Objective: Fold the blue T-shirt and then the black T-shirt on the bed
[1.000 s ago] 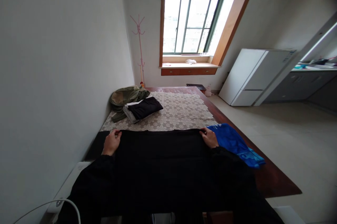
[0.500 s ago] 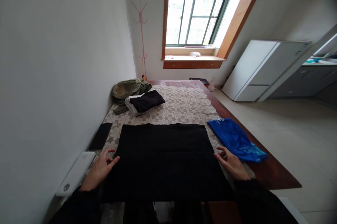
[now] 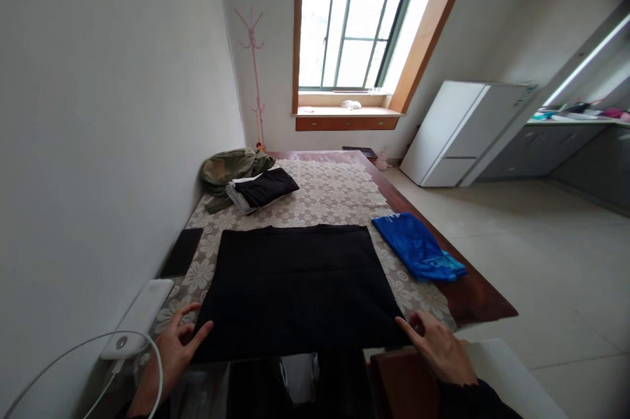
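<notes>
- while the flat black rectangular cloth lies spread on the lace-patterned tablecloth, both hands sit at its near corners.
- left hand: fingers spread, fingertips touching the near left corner, pinching nothing.
- right hand: fingers loosely spread at the near right corner, holding nothing.
- step judged: smoothing between folds; the next move calls for a firm pinch on both near corners.
- against half a second ago, both hands have drawn nearer the table edge; the folded blue garment is unchanged.
</notes>
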Demonstrator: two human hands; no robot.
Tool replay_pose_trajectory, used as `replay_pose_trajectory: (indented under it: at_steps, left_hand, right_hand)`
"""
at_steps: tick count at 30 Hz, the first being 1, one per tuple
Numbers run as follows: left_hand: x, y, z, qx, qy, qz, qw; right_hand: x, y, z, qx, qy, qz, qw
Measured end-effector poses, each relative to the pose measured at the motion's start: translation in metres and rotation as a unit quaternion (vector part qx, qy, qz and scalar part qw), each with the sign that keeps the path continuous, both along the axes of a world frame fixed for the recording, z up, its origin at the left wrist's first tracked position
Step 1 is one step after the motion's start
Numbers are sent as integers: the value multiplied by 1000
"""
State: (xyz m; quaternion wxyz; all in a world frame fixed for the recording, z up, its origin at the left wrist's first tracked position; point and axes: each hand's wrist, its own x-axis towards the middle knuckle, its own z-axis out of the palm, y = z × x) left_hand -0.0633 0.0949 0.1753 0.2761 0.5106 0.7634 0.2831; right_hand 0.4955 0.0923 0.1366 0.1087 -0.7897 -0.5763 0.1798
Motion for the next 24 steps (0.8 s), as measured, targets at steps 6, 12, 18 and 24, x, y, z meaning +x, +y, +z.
replay_pose_trajectory:
  at_steps: [6, 12, 18, 24]
  left_hand:
    - [3, -19, 0, -28, 39, 4, 999]
    - [4, -21, -10, 10, 63, 19, 998]
    - [2, -23, -4, 49, 175, 17, 983]
    - [102, 31, 6, 180, 196, -161, 950]
  right_hand:
    - [4, -7, -10, -19, 24, -16, 999]
    - [15, -5, -22, 62, 92, 5, 994]
    - [8, -7, -10, 114, -13, 3, 993]
    - [-111, 48, 16, 223, -25, 183, 957]
